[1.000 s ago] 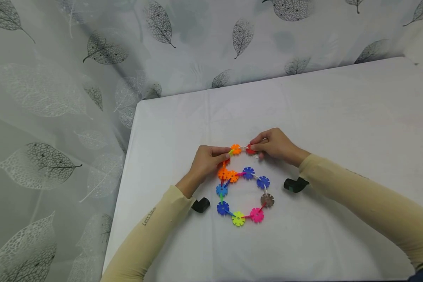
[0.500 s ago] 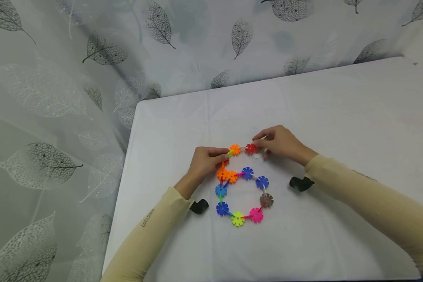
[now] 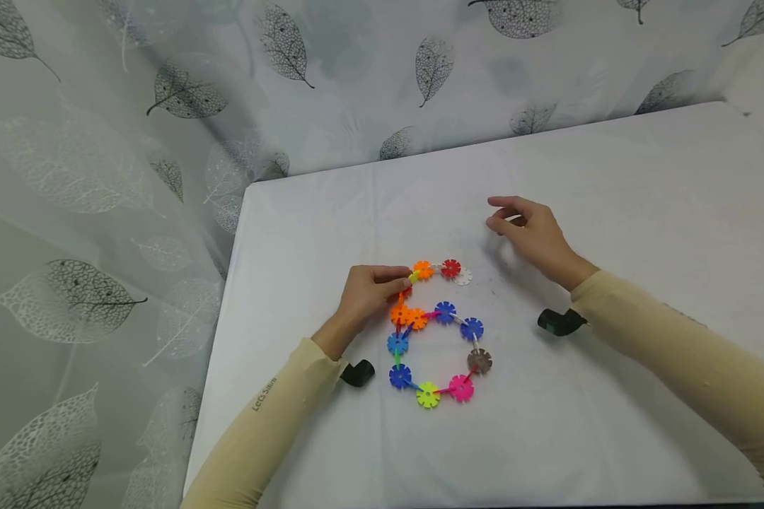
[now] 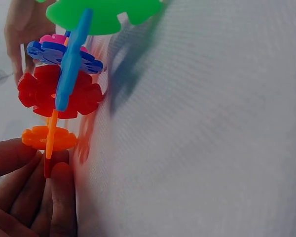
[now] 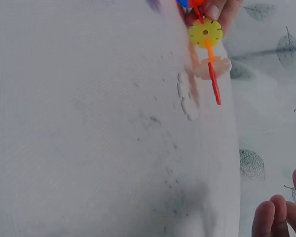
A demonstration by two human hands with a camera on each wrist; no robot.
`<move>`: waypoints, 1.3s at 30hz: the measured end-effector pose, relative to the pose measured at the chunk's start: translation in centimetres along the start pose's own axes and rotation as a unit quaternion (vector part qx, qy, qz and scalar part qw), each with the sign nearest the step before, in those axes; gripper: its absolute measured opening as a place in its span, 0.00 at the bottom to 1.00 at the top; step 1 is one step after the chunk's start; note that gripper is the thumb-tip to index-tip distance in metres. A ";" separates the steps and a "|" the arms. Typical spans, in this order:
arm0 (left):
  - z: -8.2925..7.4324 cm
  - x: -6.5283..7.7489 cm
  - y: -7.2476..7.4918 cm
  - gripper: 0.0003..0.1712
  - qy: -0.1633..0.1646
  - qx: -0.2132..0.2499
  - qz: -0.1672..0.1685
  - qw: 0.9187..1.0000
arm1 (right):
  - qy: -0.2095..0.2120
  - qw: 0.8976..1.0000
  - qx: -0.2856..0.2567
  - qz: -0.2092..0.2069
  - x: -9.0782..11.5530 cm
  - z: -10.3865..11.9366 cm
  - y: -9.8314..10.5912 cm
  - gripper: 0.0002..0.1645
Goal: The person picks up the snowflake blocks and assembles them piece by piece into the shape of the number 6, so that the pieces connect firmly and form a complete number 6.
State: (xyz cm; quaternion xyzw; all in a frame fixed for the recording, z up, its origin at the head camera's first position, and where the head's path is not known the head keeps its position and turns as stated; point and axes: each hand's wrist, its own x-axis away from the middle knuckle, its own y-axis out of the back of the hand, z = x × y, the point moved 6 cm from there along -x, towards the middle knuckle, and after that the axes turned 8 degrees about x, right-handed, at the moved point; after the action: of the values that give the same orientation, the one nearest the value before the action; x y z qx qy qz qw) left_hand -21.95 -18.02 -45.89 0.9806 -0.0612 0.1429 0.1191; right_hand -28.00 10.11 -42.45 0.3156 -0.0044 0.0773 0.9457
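Notched interlocking plastic discs form a chain shaped like a 6 on the white table. My left hand pinches its upper left part, by a yellow disc. Close up in the left wrist view, the fingers lie at an orange disc; fingertips partly hide the gripped piece. The upper end of the chain has a red disc. A loose-looking white disc lies beside it; whether they join I cannot tell. My right hand is raised beyond the chain to the right, holding nothing, fingers loosely bent.
The white-covered table extends to the right and behind the chain. A curtain with leaf prints hangs along its back and left edges. Black wrist-worn devices stick out below both sleeves.
My right hand has let go of the red disc end and moved up and to the right, uncovering the white disc. My left hand has stayed on the chain almost unmoved.
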 end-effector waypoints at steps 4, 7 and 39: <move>0.0 0.0 0.0 0.12 0.002 -0.002 -0.004 1.000 | -0.019 0.999 0.013 0.024 -0.1 -0.6 -0.7 0.31; 0.1 0.0 0.1 0.12 0.004 0.002 -0.007 1.000 | -0.022 0.998 0.036 0.053 -0.1 -1.1 -1.5 0.31; -0.1 0.0 0.5 0.12 0.014 0.016 -0.001 1.000 | 0.062 0.970 0.168 0.163 1.4 0.7 -4.0 0.18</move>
State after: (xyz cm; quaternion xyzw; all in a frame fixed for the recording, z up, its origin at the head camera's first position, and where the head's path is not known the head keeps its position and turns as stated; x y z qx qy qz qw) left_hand -22.05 -18.45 -45.73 0.9804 -0.0562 0.1578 0.1039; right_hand -26.00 6.76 -44.16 0.4591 0.0161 0.2500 0.8523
